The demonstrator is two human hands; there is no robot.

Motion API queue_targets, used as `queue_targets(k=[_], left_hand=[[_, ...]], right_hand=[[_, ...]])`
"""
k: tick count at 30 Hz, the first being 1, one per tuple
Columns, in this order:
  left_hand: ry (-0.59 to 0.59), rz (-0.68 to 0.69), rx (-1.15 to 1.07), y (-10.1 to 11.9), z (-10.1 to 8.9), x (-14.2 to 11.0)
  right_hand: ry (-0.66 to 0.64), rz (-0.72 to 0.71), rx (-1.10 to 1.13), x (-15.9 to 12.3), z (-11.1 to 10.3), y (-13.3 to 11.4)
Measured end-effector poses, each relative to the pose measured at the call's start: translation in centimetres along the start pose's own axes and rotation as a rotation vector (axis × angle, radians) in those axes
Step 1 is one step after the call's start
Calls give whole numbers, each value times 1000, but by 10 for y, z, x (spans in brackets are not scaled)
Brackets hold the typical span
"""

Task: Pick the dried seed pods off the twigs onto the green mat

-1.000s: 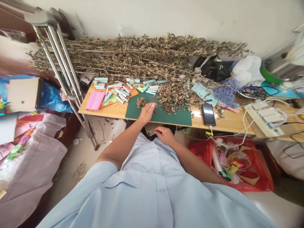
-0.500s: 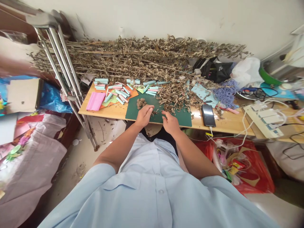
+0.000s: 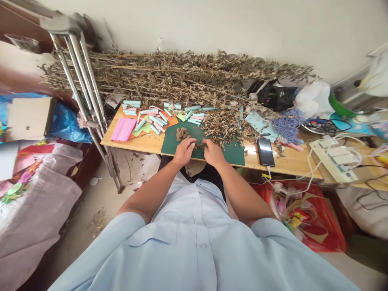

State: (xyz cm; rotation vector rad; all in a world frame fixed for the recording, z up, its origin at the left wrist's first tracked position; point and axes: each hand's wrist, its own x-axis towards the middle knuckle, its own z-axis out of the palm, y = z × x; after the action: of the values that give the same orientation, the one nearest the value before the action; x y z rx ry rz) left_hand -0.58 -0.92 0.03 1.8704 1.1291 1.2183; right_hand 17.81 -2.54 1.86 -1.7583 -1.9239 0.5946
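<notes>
On the green cutting mat (image 3: 232, 155) I have both hands low: my left hand (image 3: 184, 151) curls just beside a clump of crumbled dried leaves (image 3: 182, 133), and my right hand (image 3: 214, 153) draws its fingertips together by loose crumbs (image 3: 198, 144), whether pinching any I cannot tell. Light fingertip pressure suits such brittle stuff.

**Crutches leaning in at a packed wooden table!**
Silver metal crutches (image 3: 79, 81) are standing tilted at the left end of the light wooden table (image 3: 291, 165), a black smartphone (image 3: 266, 152) is lying near its front edge, and a white power strip (image 3: 333, 159) is trailing cables toward a red plastic bag (image 3: 321, 218).
</notes>
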Motion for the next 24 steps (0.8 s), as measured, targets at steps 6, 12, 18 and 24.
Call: queue_targets(k=[6,12,18,24], left_hand=[[-46,0,8,-4,1,2],[-104,-54,1,-6,1,8],[-87,-77,-14,-6,1,8],[-85,-82,-19,-6,1,8]], right_hand=[[247,-30,71,-6,-5,10],[441,136,-98,3,-33,41],[249,243,-153,14,-37,52],[324,232,-98,16,-34,56]])
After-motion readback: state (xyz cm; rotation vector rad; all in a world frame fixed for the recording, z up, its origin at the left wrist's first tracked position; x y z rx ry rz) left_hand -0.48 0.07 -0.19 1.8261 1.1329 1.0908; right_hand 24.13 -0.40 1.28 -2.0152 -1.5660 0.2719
